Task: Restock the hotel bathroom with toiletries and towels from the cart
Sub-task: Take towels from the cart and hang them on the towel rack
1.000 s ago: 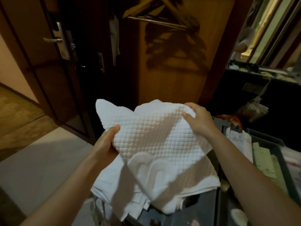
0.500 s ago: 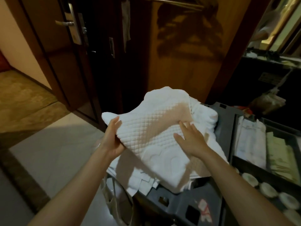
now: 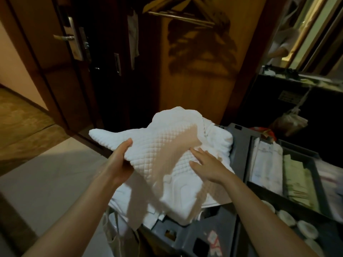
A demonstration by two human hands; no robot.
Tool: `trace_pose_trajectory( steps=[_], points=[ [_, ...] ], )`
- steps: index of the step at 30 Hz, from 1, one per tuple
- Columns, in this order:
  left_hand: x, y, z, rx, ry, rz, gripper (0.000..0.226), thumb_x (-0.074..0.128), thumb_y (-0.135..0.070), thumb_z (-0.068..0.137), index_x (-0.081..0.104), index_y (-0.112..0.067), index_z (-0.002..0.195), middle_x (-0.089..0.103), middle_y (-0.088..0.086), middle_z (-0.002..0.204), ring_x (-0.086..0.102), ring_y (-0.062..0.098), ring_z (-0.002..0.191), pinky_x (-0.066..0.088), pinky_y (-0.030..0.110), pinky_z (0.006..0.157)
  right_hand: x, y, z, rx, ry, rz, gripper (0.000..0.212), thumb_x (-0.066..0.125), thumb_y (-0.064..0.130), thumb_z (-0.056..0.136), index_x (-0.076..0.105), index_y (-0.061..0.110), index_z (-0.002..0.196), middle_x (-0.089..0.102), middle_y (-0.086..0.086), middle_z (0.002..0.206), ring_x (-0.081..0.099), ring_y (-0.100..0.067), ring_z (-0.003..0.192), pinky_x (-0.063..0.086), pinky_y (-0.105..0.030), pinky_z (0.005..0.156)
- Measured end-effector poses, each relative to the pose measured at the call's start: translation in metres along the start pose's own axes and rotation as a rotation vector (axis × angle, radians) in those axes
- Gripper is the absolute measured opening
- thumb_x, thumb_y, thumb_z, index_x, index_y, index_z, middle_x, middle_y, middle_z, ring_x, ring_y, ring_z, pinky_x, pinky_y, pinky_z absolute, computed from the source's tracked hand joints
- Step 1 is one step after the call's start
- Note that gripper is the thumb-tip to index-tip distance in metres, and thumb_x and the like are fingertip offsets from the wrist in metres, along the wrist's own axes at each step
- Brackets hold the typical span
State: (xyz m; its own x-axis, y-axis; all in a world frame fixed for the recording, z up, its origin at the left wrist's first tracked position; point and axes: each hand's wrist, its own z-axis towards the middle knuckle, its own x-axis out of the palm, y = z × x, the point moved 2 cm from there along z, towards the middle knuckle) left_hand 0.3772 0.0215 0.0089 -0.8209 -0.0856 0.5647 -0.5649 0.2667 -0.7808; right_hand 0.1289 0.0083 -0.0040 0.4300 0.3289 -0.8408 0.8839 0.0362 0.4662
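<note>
Bath mat (image 3: pixel 163 145), probably: soft, floppy, light, best held by edges; left hand (image 3: pixel 120 160) clamped on edge, right hand (image 3: pixel 207 168) flat on top.

Your left hand (image 3: pixel 120 160) shows you only its thumb; its fingers are hidden under the quilted towel (image 3: pixel 167 154). That towel covers most of the grey bin of the cart (image 3: pixel 240 145). Print on the papers (image 3: pixel 265 164) is too blurred to read, and the round white lids (image 3: pixel 286 217) run off the bottom-right corner.
</note>
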Motion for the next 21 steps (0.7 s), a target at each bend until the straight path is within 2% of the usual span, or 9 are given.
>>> trace_pose_trajectory(
  steps=[2, 5, 8, 11, 12, 14, 16, 18, 21],
  points=[
    [0.006, -0.002, -0.01, 0.061, -0.008, -0.018, 0.039, 0.033, -0.029, 0.099, 0.052, -0.006, 0.124, 0.064, 0.01, 0.118, 0.063, 0.019, 0.105, 0.049, 0.032, 0.085, -0.004, -0.001, 0.0, -0.006, 0.027, 0.039, 0.054, 0.032, 0.045, 0.098, 0.014, 0.036, 0.148, 0.001, 0.007, 0.159, -0.003, -0.019, 0.146, 0.005, -0.04, 0.115],
    [0.013, -0.001, -0.026, 0.146, -0.063, -0.005, 0.035, 0.031, -0.027, 0.1, 0.054, -0.008, 0.118, 0.067, 0.006, 0.11, 0.066, 0.015, 0.097, 0.054, 0.028, 0.076, -0.009, -0.002, 0.003, -0.03, 0.057, 0.08, 0.051, 0.032, 0.043, 0.099, 0.018, 0.036, 0.148, 0.003, 0.008, 0.159, -0.003, -0.018, 0.146, 0.006, -0.041, 0.115],
    [0.018, 0.01, -0.044, 0.174, -0.134, 0.02, 0.043, 0.029, -0.029, 0.101, 0.044, -0.004, 0.132, 0.06, 0.012, 0.124, 0.059, 0.021, 0.111, 0.048, 0.032, 0.084, -0.011, -0.004, 0.003, -0.061, 0.064, 0.05, 0.049, 0.03, 0.042, 0.1, 0.019, 0.036, 0.147, 0.005, 0.006, 0.159, -0.001, -0.019, 0.146, 0.008, -0.04, 0.115],
    [0.028, 0.019, -0.061, 0.195, -0.208, -0.029, 0.048, 0.034, -0.032, 0.098, 0.038, -0.006, 0.139, 0.053, 0.013, 0.134, 0.056, 0.023, 0.117, 0.053, 0.032, 0.081, -0.013, -0.005, -0.003, -0.124, 0.093, 0.001, 0.05, 0.028, 0.041, 0.1, 0.016, 0.034, 0.148, 0.001, 0.004, 0.159, -0.002, -0.021, 0.146, 0.007, -0.043, 0.115],
    [0.033, 0.02, -0.067, 0.207, -0.221, -0.04, 0.05, 0.035, -0.034, 0.097, 0.037, -0.007, 0.14, 0.052, 0.012, 0.135, 0.055, 0.023, 0.117, 0.056, 0.031, 0.078, -0.015, -0.005, -0.005, -0.146, 0.098, 0.024, 0.05, 0.028, 0.04, 0.1, 0.017, 0.033, 0.148, 0.004, 0.003, 0.159, 0.001, -0.022, 0.146, 0.009, -0.042, 0.115],
    [0.046, 0.021, -0.079, 0.24, -0.23, -0.06, 0.049, 0.034, -0.034, 0.098, 0.039, -0.007, 0.138, 0.053, 0.012, 0.134, 0.056, 0.022, 0.116, 0.058, 0.027, 0.076, -0.022, -0.006, -0.011, -0.196, 0.045, 0.146, 0.047, 0.032, 0.038, 0.1, 0.029, 0.026, 0.146, 0.023, 0.001, 0.156, 0.02, -0.023, 0.143, 0.019, -0.04, 0.114],
    [0.06, 0.02, -0.096, 0.284, -0.238, -0.107, 0.042, 0.033, -0.032, 0.099, 0.045, -0.007, 0.131, 0.058, 0.012, 0.127, 0.058, 0.021, 0.112, 0.056, 0.027, 0.078, -0.03, -0.008, -0.021, -0.24, -0.077, 0.338, 0.039, 0.038, 0.036, 0.098, 0.047, 0.023, 0.134, 0.046, 0.0, 0.142, 0.042, -0.023, 0.13, 0.033, -0.039, 0.109],
    [0.072, 0.02, -0.117, 0.342, -0.256, -0.163, 0.035, 0.034, -0.03, 0.099, 0.047, -0.009, 0.124, 0.06, 0.011, 0.121, 0.059, 0.021, 0.109, 0.055, 0.028, 0.077, -0.034, -0.005, -0.036, -0.27, -0.125, 0.565, 0.024, 0.041, 0.031, 0.098, 0.059, 0.024, 0.113, 0.06, -0.002, 0.121, 0.057, -0.02, 0.11, 0.046, -0.036, 0.094],
    [0.087, 0.023, -0.15, 0.402, -0.286, -0.222, 0.035, 0.036, -0.031, 0.098, 0.048, -0.009, 0.122, 0.061, 0.012, 0.119, 0.064, 0.021, 0.103, 0.058, 0.03, 0.073, -0.043, 0.01, -0.075, -0.3, -0.006, 0.806, 0.029, 0.04, 0.024, 0.098, 0.064, 0.012, 0.088, 0.069, -0.009, 0.091, 0.067, -0.017, 0.078, 0.051, -0.028, 0.071]
  ],
)
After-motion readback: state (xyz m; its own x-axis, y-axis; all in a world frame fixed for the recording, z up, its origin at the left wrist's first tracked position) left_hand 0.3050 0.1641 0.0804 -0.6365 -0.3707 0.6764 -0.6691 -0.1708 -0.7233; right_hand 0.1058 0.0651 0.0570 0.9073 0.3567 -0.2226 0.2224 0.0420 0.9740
